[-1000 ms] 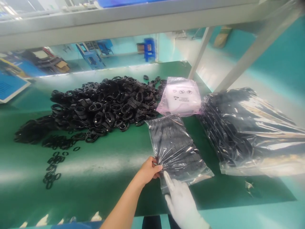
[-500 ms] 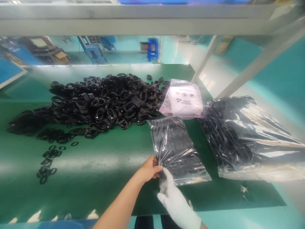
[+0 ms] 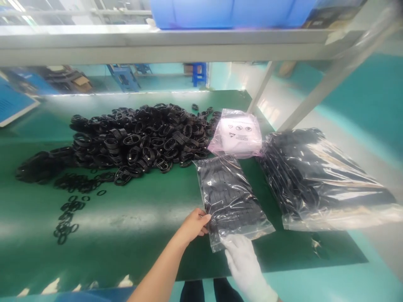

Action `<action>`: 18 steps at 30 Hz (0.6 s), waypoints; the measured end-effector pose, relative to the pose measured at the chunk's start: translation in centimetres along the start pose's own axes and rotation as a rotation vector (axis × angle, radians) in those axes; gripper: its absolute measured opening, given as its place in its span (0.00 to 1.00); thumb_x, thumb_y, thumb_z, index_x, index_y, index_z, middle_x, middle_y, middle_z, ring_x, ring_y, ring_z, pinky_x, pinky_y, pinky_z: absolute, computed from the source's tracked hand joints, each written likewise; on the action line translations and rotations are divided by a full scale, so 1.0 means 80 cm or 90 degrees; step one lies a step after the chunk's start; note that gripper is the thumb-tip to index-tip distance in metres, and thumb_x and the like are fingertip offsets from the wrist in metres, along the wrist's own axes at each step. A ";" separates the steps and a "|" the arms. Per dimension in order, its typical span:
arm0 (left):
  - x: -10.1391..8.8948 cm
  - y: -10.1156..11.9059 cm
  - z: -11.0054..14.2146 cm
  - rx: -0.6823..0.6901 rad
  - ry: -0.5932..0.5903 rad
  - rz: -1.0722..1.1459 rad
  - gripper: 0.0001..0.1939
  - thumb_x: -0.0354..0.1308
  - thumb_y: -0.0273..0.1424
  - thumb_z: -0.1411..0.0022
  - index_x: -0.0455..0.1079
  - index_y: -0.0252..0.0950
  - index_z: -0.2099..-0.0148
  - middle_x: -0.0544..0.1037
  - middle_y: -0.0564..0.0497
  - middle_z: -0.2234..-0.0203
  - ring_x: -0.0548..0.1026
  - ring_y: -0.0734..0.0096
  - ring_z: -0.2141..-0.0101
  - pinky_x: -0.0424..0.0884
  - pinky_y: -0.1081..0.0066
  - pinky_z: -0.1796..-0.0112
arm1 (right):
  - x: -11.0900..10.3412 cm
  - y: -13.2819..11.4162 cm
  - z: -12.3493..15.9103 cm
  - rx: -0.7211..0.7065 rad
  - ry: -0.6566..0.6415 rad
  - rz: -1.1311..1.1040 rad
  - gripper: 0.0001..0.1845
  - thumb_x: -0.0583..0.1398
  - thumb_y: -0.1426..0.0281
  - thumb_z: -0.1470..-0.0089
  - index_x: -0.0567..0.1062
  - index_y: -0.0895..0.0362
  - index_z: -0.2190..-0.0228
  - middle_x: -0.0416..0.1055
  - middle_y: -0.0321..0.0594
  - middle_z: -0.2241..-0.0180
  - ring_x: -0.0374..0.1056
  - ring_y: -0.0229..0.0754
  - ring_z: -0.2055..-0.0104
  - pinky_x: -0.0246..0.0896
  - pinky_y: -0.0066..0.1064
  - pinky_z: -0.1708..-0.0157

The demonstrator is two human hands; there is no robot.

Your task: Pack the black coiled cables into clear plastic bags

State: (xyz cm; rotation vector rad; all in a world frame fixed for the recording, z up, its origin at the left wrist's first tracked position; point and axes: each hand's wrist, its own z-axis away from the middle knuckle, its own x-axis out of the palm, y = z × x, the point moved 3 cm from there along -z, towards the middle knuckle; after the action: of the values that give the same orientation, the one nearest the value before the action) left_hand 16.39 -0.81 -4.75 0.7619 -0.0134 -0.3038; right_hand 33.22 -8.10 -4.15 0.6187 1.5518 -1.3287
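A clear zip bag [image 3: 231,197] packed with black coiled cables lies flat on the green table, its open-end strip toward me. My left hand [image 3: 195,224], bare, pinches the bag's left edge near the lower corner, thumb on top. On the near edge, my right hand [image 3: 242,256] in a white glove has its fingers closed at the seal strip; its thumb is hidden. Beyond the bag, a big heap of black coiled cables [image 3: 151,138] spreads to the left.
A pinkish bag with printed symbols [image 3: 239,130] lies behind the zip bag. Large clear bags of black items [image 3: 315,180] are stacked at right. Small black rings [image 3: 67,216] are scattered on the green table [image 3: 132,239] at left. A metal shelf beam [image 3: 157,52] crosses above, carrying a blue bin [image 3: 233,14].
My right hand has moved from beside my left hand to the right along the bag's near edge. The bag's gathered lower left side now lies flatter. The view has tilted up slightly.
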 end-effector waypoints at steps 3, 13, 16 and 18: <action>0.007 -0.003 0.006 0.017 0.030 -0.003 0.17 0.52 0.44 0.46 0.57 0.36 0.64 0.70 0.54 0.77 0.73 0.72 0.76 0.68 0.71 0.73 | 0.002 0.002 -0.004 0.035 -0.018 0.021 0.19 0.49 0.74 0.48 0.69 0.49 0.56 0.67 0.39 0.54 0.60 0.47 0.52 0.51 0.42 0.52; 0.013 -0.013 0.024 0.048 0.129 -0.068 0.17 0.54 0.46 0.49 0.60 0.37 0.66 0.70 0.55 0.80 0.71 0.74 0.79 0.65 0.74 0.77 | -0.002 0.004 -0.012 0.084 -0.041 0.018 0.22 0.54 0.69 0.52 0.67 0.54 0.53 0.65 0.43 0.51 0.55 0.50 0.47 0.45 0.41 0.48; 0.028 -0.041 0.050 -0.037 0.135 -0.048 0.24 0.49 0.54 0.51 0.61 0.36 0.71 0.71 0.50 0.81 0.71 0.70 0.82 0.64 0.72 0.80 | -0.013 0.020 -0.003 0.076 -0.031 0.049 0.17 0.52 0.69 0.50 0.70 0.54 0.58 0.66 0.43 0.53 0.56 0.50 0.49 0.45 0.42 0.49; 0.053 -0.059 0.060 -0.114 0.086 0.056 0.28 0.47 0.57 0.52 0.62 0.34 0.72 0.73 0.46 0.80 0.72 0.67 0.82 0.65 0.70 0.80 | -0.017 0.027 0.000 0.063 -0.034 0.067 0.17 0.52 0.70 0.50 0.70 0.53 0.58 0.66 0.42 0.53 0.57 0.51 0.50 0.45 0.42 0.50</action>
State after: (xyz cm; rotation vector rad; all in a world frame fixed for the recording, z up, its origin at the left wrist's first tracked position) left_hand 18.60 -8.46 -4.85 0.6006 0.1068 -0.1666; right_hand 35.64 -7.24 -3.89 0.7110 1.3990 -1.3375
